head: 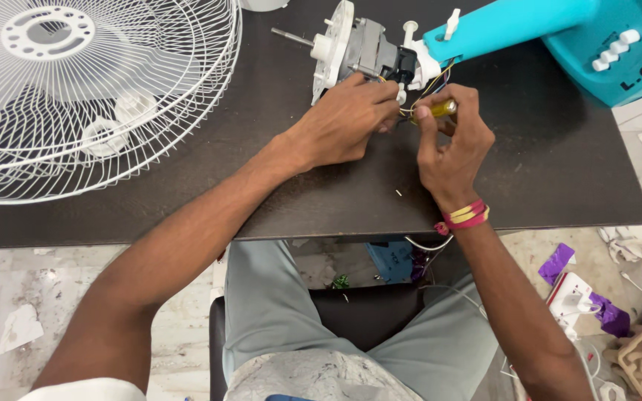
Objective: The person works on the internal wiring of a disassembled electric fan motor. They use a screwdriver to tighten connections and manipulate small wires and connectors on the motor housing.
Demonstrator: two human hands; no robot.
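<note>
A fan motor [362,48] with a white front plate and a bare metal shaft lies on its side on the dark table [209,160], joined to a turquoise fan stand [529,22]. My left hand [343,122] rests against the motor's rear, fingers pinching at the coloured wires [432,82] there. My right hand [451,145] grips a tool with a yellow translucent handle [440,109], its tip hidden among the wires. Red and yellow threads circle my right wrist.
A white wire fan guard [76,96] covers the table's left side. The turquoise base has white push buttons [617,50]. On the floor lie purple scraps [555,261], cloths, a white device [570,297], loose wires and a blue part [391,260].
</note>
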